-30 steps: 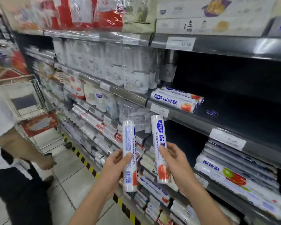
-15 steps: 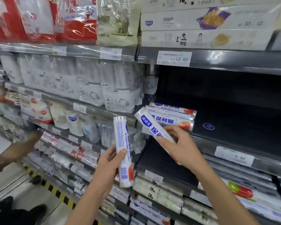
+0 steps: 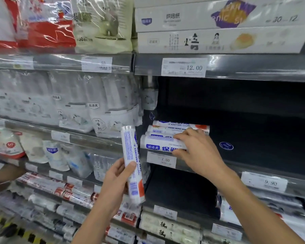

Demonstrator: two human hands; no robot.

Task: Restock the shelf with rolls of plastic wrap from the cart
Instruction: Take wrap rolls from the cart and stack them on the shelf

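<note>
White plastic-wrap roll (image 3: 161, 143) with blue lettering is lying on its side at the front lip of the dark shelf (image 3: 264, 131). Its left end is showing free and its right end is sitting under the right hand (image 3: 200, 152). Right-hand fingers are curling over the top of this roll and the thumb is pressing up from below — a pinch across its width.

Just behind it, more rolls (image 3: 176, 128) are lying stacked and parallel, touching one another.

Second roll (image 3: 132, 166) is standing nearly upright, slightly tilted, out in front of the shelving and apart from the lying roll. The left hand (image 3: 115, 185) is gripping its lower half, thumb lying across the front, fingers wrapping behind. A barcode is showing near its lower end.

Price tag 7.00 (image 3: 161, 160) is sitting on the shelf lip directly beneath the lying roll. A round blue sticker (image 3: 226, 145) is showing on the shelf floor right of the hand. Price tag 12.00 (image 3: 183, 67) is hanging on the rail above, with flat boxes (image 3: 218, 40) stacked over it.

Far left — another person's forearm (image 3: 5, 175) is showing beside a lower shelf.
</note>
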